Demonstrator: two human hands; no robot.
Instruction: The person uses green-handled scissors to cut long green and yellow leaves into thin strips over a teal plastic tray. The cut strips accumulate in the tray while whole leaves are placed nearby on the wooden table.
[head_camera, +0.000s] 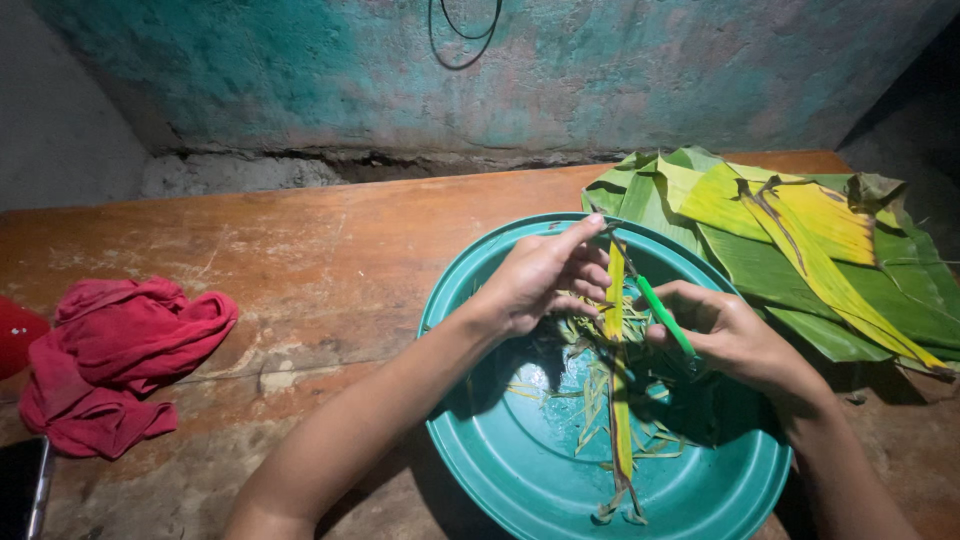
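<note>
A round teal basin (470, 440) sits on a worn wooden table. Over it my left hand (545, 275) pinches the upper end of a long yellow-green leaf strip (619, 410) that hangs down into the basin. My right hand (730, 335) grips a thin green tool (664, 315), its tip close against the strip just below my left fingers. Several thin leaf shreds (590, 390) lie in the bottom of the basin.
A stack of green and yellow banana leaves (800, 240) lies at the right, behind the basin. A crumpled red cloth (120, 355) rests at the left, a dark phone (22, 485) at the lower left corner. A teal-painted wall (500, 70) backs the table.
</note>
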